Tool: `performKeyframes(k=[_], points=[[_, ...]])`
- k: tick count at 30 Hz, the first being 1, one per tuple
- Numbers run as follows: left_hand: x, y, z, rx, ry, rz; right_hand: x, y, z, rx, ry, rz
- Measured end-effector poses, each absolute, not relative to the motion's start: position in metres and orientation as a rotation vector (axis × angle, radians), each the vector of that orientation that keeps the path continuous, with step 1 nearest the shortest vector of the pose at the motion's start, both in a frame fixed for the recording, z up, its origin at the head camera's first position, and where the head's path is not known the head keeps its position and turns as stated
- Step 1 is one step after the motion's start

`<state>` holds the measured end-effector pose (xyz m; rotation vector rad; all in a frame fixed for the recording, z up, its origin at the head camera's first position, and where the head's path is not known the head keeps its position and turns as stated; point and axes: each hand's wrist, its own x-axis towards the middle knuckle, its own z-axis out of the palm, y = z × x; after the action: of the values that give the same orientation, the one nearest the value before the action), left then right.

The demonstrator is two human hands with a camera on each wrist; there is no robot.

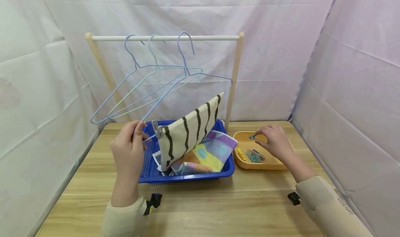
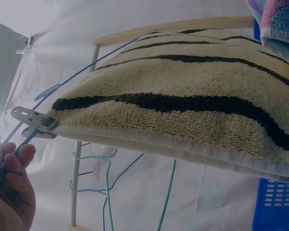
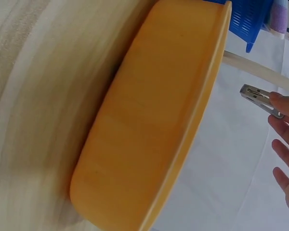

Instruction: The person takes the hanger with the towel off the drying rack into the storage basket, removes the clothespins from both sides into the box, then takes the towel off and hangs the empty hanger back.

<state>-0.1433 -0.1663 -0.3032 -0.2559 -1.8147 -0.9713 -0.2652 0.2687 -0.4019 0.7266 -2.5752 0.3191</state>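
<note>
My left hand (image 1: 129, 143) grips the left end of a blue wire hanger (image 1: 170, 89). Over the hanger's lower bar hangs a cream towel with dark wavy stripes (image 1: 193, 125), and a grey clothespin (image 2: 36, 120) clips its left corner to the bar. Above the orange tray (image 1: 260, 165), my right hand (image 1: 275, 141) pinches another grey clothespin (image 3: 260, 100) between thumb and fingers. In the tray lie yellow clothespins (image 1: 240, 153) and several green and grey clothespins (image 1: 255, 156).
A blue basket (image 1: 187, 177) under the striped towel holds a multicoloured towel (image 1: 212, 152). Behind it stands a rack with a white rail (image 1: 212, 38) and wooden posts. A blue hanger (image 1: 114, 91) and a mint hanger (image 1: 131, 91) hang there. White cloth walls surround the wooden table (image 1: 218, 209).
</note>
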Motion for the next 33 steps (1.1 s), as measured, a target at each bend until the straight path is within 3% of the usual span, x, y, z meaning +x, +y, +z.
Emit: performKeyframes(k=[33], points=[[-0.136, -0.164, -0.304, -0.294, -1.799, -0.982, -0.286, 0.253, -0.427, 0.322, -2.999, 0.416]])
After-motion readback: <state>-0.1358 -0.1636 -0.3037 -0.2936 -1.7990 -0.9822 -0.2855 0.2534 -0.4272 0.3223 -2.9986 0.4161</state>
